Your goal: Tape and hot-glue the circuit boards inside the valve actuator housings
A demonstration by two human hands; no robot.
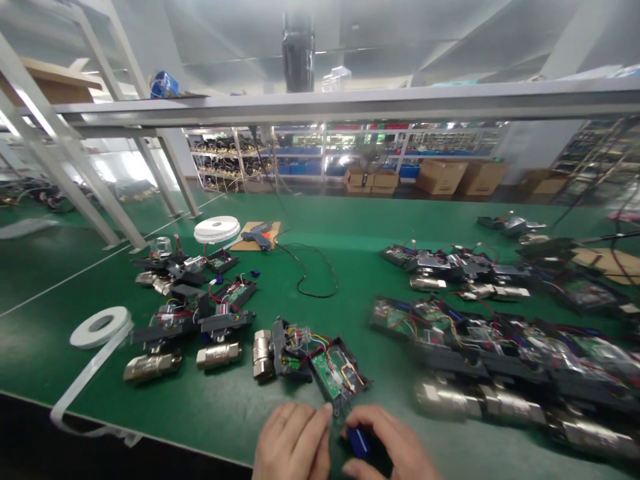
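My left hand (295, 440) is at the bottom of the view, its fingers pressed together and fingertips by the near corner of a black housing (367, 382). Whatever they pinch is hidden. In my right hand (393, 443) is a small glossy blue piece (358, 441), held between thumb and curled fingers just below that corner; its kind is unclear. Inside the housing lies a green circuit board (327, 375). Coloured wires (323, 341) run from it to a dark valve actuator (290, 353), which is joined to a metal valve body (262, 357).
Similar valve units stand left (220, 353) and in rows right (445, 400). A white tape roll (103, 327) trails a strip over the front edge. Behind are another white roll (217, 228), a glue gun (257, 236) and its cord (320, 295). A shelf beam (320, 107) crosses above.
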